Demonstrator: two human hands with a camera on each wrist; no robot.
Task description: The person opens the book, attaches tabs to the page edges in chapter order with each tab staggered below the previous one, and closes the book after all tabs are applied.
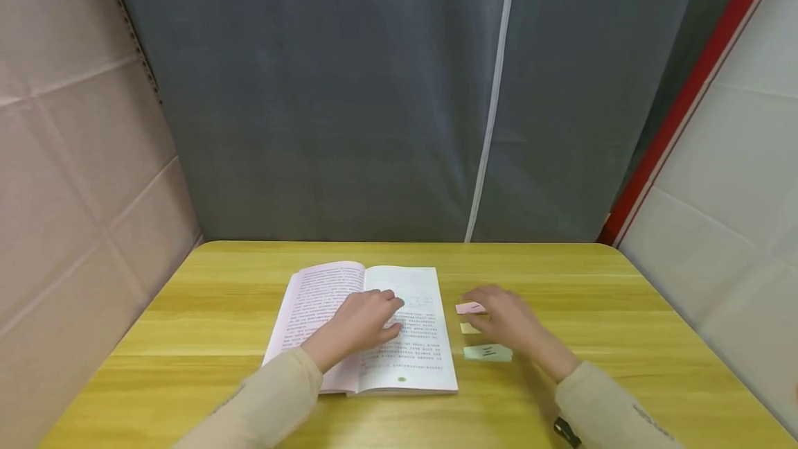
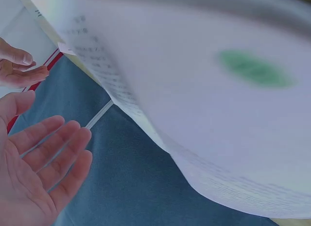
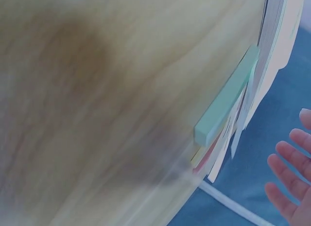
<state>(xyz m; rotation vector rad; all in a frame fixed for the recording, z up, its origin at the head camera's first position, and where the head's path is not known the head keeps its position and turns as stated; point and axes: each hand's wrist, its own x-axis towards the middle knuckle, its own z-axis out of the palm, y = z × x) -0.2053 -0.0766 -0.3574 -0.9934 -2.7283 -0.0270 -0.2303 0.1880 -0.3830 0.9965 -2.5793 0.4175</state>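
2 beige sleeves (image 1: 274, 393) are extending over a table (image 1: 168, 345). The left hand (image 1: 364, 324) is hovering, fingers spread, above an open book (image 1: 414, 359); the right hand (image 1: 511, 322), fingers parted, is hovering over a pink pad (image 1: 469, 308) and yellow pad (image 1: 469, 329) beside the book.

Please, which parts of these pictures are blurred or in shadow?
Head view: soft shadow on the yellow wooden tabletop beside the beige right sleeve; left wrist view: the green oval printed mark is blurred; right wrist view: soft shadows on the tabletop, while the pale-green oblong pad looks sharper.
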